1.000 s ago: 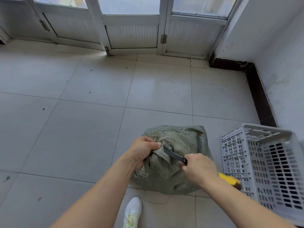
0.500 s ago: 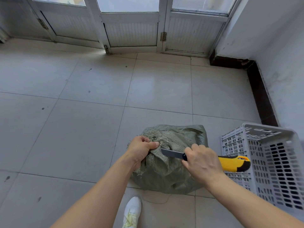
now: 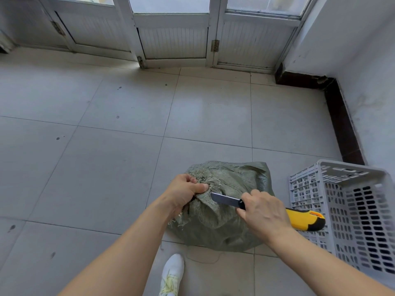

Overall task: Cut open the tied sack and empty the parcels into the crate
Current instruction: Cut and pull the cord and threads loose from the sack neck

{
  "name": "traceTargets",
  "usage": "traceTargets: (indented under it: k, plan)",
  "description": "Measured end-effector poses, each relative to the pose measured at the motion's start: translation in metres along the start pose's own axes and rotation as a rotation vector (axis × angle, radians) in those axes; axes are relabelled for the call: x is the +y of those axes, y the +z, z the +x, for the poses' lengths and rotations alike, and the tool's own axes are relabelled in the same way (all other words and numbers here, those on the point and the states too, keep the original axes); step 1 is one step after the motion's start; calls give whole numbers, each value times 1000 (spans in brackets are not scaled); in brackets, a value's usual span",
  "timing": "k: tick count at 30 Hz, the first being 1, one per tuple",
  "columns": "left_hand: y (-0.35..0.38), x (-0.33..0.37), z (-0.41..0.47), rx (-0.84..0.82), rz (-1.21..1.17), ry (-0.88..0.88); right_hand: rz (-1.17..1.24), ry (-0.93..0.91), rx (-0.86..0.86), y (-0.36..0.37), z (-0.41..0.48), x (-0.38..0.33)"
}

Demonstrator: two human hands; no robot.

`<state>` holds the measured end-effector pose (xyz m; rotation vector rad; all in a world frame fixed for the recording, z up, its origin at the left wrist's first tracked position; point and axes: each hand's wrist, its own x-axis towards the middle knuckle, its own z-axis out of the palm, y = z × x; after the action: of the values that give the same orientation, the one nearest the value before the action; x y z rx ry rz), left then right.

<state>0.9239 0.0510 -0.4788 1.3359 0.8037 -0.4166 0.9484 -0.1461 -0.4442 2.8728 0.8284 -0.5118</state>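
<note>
— Two bare arms reach down in the head view. What does each one have?

— The left grip (image 3: pixel 183 193) is clamped round the bunched neck of the green woven sack (image 3: pixel 224 229), with the thumb pressed over the frayed cloth. The right grip (image 3: pixel 263 212) is curled tight round a utility knife (image 3: pixel 303 220). Its yellow-and-black handle sticks out to the right past the knuckles.

— And the blade?

— The blade (image 3: pixel 224 198) is extended and points left. Its tip is just beside the left thumb, at the gathered neck. Whether it bites into the cloth I cannot tell.

— Where does the sack sit?

— On the tiled floor (image 3: pixel 106 167), full and bulging, straight in front of the person. A white shoe (image 3: pixel 173 272) stands just beside its near edge, and a thin thread (image 3: pixel 203 261) lies on the tile there.

— The crate?

— The grey plastic crate (image 3: pixel 363 221), with slotted walls, stands on the floor to the right of the sack, near it. The knife handle crosses in front of its left wall.

— Anything beyond?

— White panelled doors (image 3: pixel 173 41) run along the far side. A dark skirting (image 3: pixel 342 124) lines the right wall.
</note>
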Motion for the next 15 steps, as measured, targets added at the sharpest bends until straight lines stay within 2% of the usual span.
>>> traceTargets:
  k: [8,11,15]
  plan:
    - [0,4,-1,16,37,3,0,10,97,4,0,0]
    - [1,4,0,27,61,6,-20,2,37,-6,-3,-5]
    - [0,5,1,69,102,25,20,18,59,-3,-6,-3]
